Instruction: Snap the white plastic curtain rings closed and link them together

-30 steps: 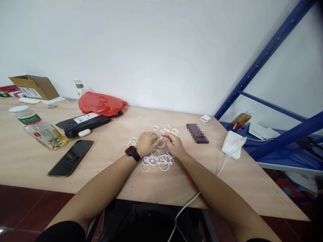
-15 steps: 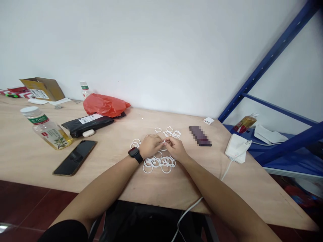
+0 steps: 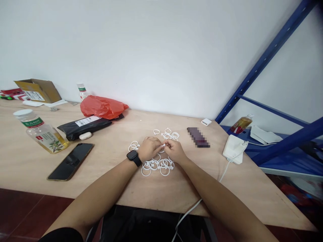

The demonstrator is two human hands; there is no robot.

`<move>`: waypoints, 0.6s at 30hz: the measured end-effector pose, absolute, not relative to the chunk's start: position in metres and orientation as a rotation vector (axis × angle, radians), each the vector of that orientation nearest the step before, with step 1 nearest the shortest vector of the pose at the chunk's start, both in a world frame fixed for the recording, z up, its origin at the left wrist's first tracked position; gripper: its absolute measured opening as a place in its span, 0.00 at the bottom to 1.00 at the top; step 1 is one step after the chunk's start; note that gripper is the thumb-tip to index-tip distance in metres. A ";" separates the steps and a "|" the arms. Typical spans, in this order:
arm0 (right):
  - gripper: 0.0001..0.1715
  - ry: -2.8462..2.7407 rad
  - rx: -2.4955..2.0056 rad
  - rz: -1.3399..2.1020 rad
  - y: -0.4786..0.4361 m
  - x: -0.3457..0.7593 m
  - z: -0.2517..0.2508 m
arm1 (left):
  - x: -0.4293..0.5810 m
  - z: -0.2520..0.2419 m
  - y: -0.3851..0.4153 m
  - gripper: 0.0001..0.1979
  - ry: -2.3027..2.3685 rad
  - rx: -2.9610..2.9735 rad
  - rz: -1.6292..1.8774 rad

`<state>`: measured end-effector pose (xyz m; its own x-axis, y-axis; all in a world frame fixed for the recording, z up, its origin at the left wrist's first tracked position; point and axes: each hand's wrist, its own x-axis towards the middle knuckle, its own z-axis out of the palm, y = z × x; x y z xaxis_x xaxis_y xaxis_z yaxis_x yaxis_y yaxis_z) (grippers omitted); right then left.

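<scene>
My left hand (image 3: 149, 148), with a black watch on its wrist, and my right hand (image 3: 175, 151) meet over the middle of the table. Their fingertips pinch a small white plastic ring (image 3: 164, 145) between them; most of it is hidden by the fingers. Both hands are closed. More white rings with small knobs lie on the wood around them: a cluster (image 3: 146, 175) nearer to me, another pile (image 3: 174, 134) beyond the right hand, and a few rings (image 3: 133, 144) left of the left hand. One single ring (image 3: 156, 129) lies behind the left hand.
On the left are a phone (image 3: 72, 162), a drink bottle (image 3: 46, 137), a black parcel (image 3: 87, 127), an earbud case (image 3: 85, 135), a red plastic bag (image 3: 103, 107) and a cardboard box (image 3: 46, 90). A power strip (image 3: 233, 149) with its cable and blue shelving (image 3: 275, 111) stand right.
The view has shifted slightly, so the table's things appear a little further left and lower. Both hands stay together at the white ring, with only small finger movement.
</scene>
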<state>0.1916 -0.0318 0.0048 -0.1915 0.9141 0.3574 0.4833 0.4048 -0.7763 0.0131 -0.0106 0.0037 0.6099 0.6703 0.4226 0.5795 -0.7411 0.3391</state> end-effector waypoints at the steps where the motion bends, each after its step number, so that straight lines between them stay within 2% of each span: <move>1: 0.08 -1.819 -1.209 0.644 -0.032 0.191 0.005 | 0.013 0.004 -0.011 0.15 1.036 2.669 0.806; 10: 0.09 -1.694 -1.179 0.588 -0.021 0.196 -0.006 | 0.016 0.007 -0.015 0.14 1.013 2.592 0.885; 15: 0.18 -1.574 -1.211 0.381 -0.016 0.204 -0.004 | 0.006 0.007 -0.006 0.14 1.200 2.465 0.949; 18: 0.24 -1.568 -1.235 0.321 -0.007 0.214 -0.009 | 0.001 0.005 -0.004 0.09 1.080 2.540 0.786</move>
<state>0.2135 -0.0065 -0.0089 0.1005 0.8229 0.5593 0.5371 0.4283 -0.7267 0.0010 -0.0036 0.0049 0.5747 0.7273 0.3751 0.5804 -0.6854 0.4398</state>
